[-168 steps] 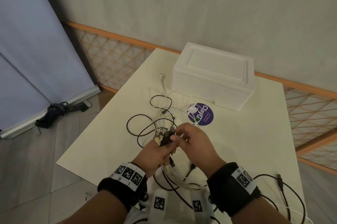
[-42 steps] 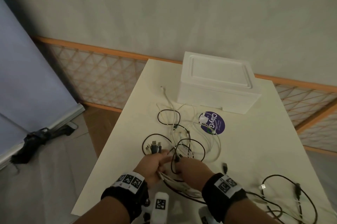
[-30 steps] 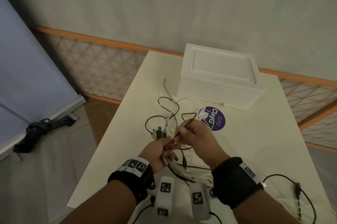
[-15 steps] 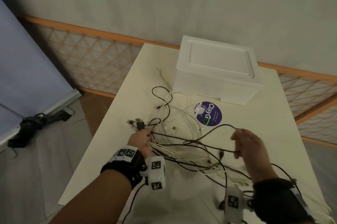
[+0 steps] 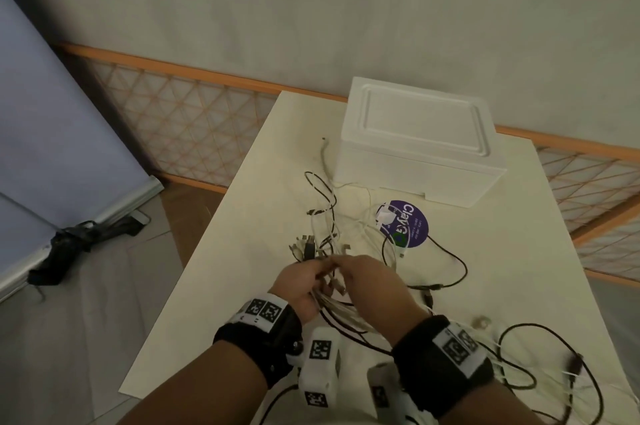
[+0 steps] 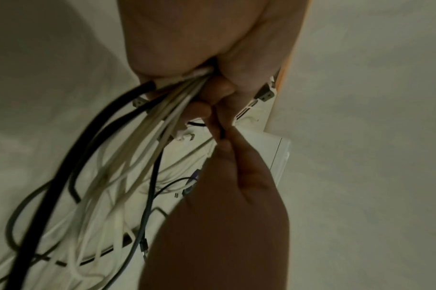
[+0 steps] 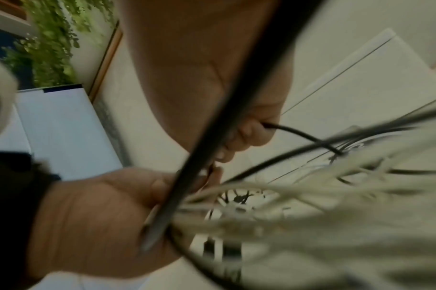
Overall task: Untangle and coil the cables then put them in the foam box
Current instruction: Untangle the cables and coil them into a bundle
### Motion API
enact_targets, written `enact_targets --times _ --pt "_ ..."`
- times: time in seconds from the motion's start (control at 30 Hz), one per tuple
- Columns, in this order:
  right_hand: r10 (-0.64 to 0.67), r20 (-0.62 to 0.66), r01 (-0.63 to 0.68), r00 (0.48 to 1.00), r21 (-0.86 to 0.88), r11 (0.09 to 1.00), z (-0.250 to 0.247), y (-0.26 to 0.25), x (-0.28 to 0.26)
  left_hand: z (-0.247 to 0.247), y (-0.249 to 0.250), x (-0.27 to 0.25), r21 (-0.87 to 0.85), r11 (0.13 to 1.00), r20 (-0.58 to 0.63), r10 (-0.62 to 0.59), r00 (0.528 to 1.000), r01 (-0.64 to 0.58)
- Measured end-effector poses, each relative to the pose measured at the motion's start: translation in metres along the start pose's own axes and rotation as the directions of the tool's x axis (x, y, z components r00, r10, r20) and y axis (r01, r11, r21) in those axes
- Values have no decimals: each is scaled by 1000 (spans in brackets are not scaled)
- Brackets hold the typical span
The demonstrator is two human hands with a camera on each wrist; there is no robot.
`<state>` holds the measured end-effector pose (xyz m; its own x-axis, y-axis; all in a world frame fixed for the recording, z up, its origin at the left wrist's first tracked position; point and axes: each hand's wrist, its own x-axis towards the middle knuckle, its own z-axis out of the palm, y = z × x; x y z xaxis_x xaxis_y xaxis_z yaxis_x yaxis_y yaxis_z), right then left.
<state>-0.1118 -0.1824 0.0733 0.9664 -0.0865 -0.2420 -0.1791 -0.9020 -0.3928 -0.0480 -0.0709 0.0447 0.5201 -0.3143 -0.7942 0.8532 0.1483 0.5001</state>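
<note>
The cables (image 5: 332, 300), black and white together, are gathered into a bunch near the front of the surface (image 5: 485, 286), with their plug ends fanning out just beyond the fingers toward the far left and their long runs trailing back toward the person and off to the right in loose loops. The left hand (image 5: 299, 289) is curled round that bunch, gripping it close to the plugs; the right hand (image 5: 370, 286) sits touching it, and the wrist views show it pinching a single thin black cable (image 7: 294, 133) between thumb and fingers right beside the left hand's grip. More strands still lie crossed over one another between the hands and the foam box (image 5: 415, 144), some over a round purple sticker (image 5: 405, 223). The box stands at the far end with its lid on. Judged from this, the work is early: sorting is under way, nothing is coiled, nothing is boxed.
</note>
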Motion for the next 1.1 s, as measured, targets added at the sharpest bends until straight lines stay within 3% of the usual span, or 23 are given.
enact_targets --times 0.13,0.27,0.33,0.5,0.6,0.73,0.93,1.1 --pt "44 -17 -43 999 62 997 -14 19 -15 -3 9 0 -44 999 -40 -1 999 -1" --pt "44 182 -73 982 159 984 -14 39 -39 -3 19 12 -105 994 -69 28 997 -35" --pt "68 201 -113 977 221 969 -11 49 -47 -1 25 15 -96 994 -48 52 998 -56" --pt "213 -81 -192 974 210 959 -20 71 -42 1 21 13 -37 998 -14 41 999 -41" --pt "161 -125 -137 979 179 974 -22 61 -33 -1 11 7 14 1000 -1 -6 1000 6" --pt "91 -297 10 950 323 946 -25 38 -21 -4 -2 -5 169 983 51 -79 996 69" --pt "8 -253 76 968 319 945 -14 23 -18 -5 -2 -13 283 957 85 -97 992 69" --pt "34 -516 176 856 354 918 -24 28 -26 -17 -7 0 403 914 4 -59 998 52"
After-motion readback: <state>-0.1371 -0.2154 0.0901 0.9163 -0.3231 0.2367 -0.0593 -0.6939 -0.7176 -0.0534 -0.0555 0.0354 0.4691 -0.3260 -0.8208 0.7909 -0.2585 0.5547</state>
